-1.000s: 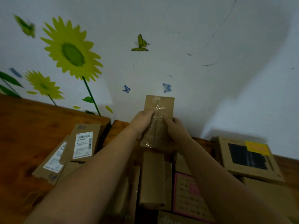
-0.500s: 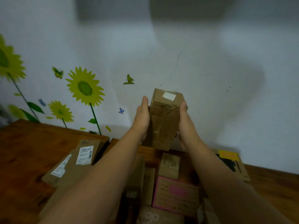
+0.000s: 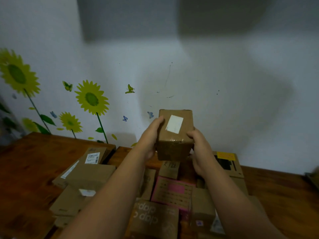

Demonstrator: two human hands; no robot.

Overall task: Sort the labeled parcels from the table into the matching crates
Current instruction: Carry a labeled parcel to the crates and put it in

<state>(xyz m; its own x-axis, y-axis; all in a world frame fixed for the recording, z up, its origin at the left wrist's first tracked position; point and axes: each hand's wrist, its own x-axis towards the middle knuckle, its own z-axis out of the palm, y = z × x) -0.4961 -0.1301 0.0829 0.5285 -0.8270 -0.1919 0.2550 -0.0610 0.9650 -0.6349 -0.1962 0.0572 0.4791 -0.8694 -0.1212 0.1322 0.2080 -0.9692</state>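
Flanking the parcel (image 3: 173, 149), left hand (image 3: 150, 137), right hand (image 3: 201, 150), both gripping

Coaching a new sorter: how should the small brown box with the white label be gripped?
Grip the small brown box by its flat opposite sides, a hand from each side, as left hand and right hand do, leaving the white label uncovered.
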